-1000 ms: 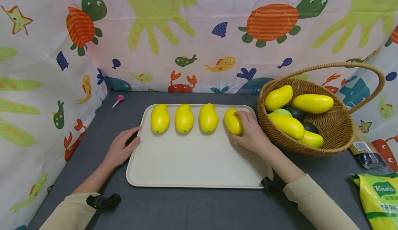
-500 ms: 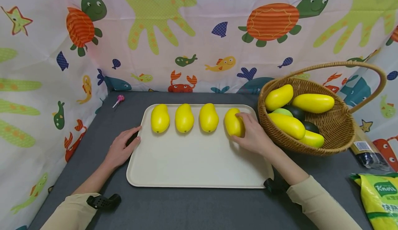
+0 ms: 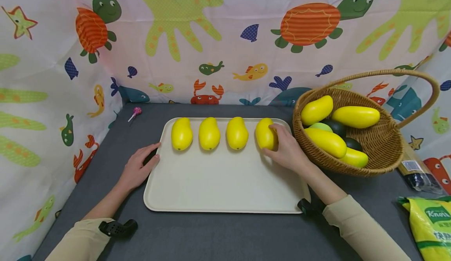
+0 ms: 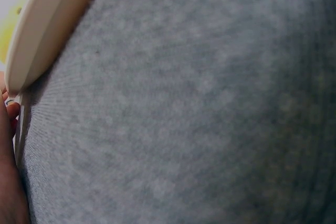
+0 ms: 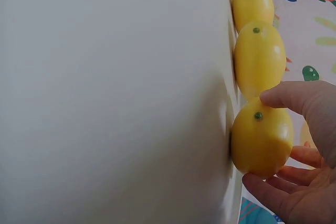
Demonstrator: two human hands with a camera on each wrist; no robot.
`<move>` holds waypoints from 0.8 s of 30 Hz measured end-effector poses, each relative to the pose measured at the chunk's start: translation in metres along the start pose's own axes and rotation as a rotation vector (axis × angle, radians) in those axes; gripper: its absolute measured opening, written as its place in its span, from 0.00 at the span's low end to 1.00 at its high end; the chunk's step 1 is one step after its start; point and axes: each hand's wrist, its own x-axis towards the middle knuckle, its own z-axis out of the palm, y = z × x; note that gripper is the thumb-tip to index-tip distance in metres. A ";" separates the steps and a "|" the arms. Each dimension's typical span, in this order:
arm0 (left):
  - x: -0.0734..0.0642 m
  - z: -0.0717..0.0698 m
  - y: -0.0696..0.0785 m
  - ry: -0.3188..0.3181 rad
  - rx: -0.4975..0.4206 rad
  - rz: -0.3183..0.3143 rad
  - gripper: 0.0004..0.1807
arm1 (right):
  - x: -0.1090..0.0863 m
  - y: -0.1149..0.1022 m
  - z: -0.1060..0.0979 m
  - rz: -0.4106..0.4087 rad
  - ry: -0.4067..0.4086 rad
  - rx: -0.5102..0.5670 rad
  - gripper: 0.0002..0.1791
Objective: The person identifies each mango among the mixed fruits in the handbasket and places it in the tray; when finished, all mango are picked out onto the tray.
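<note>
A cream tray [image 3: 211, 186] holds a row of smooth yellow mangoes near its far rim. Three of them, such as the leftmost mango [image 3: 181, 134], stand evenly spaced without a hand on them. My right hand [image 3: 289, 151] grips the rightmost mango [image 3: 265, 134]; in the right wrist view, the thumb [image 5: 294, 97] lies on one side of this mango [image 5: 262, 140] and fingers on the other. My left hand [image 3: 137, 167] rests at the tray's left edge, fingers loosely extended against the rim. In the left wrist view only a sliver of that hand [image 4: 10, 182] shows.
A wicker basket [image 3: 385, 155] with longer yellow fruits and dark and green ones stands right of the tray. A pink lollipop [image 3: 135, 113] lies at the back left. A brown package [image 3: 414, 167] and a yellow Knorr bag [image 3: 431, 225] are at the right. Printed cloth hangs behind.
The rightmost mango has shifted slightly away from me, with my right hand on it, nearer to level with the other three. My left hand has stayed at the tray's edge.
</note>
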 end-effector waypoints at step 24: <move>0.000 0.001 -0.003 0.008 -0.001 0.013 0.26 | -0.012 -0.011 -0.009 -0.067 0.003 -0.039 0.43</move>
